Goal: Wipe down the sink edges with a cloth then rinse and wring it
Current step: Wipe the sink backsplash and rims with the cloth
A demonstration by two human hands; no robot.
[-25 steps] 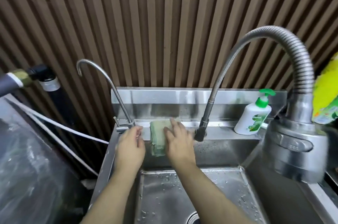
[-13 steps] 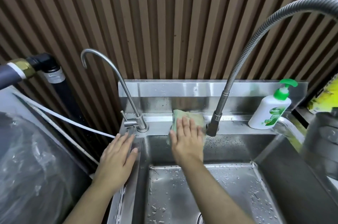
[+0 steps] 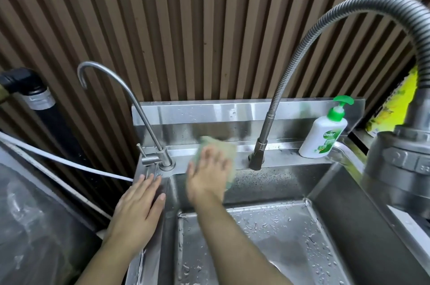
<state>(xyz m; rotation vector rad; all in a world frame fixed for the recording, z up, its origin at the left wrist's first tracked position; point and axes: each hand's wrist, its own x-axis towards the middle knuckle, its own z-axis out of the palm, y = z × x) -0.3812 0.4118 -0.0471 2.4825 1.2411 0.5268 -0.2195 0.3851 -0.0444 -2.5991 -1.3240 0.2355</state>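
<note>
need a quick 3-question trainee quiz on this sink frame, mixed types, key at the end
1. True or false: the left hand lies flat on the left rim of the sink, holding nothing.
2. The right hand presses the cloth at the back ledge. Where? A) between the thin tap and the hose tap; B) right of the hose tap; C) down on the basin floor.
3. What stands at the ledge's right end?
Key: 1 true; 2 A; 3 soap bottle.
</note>
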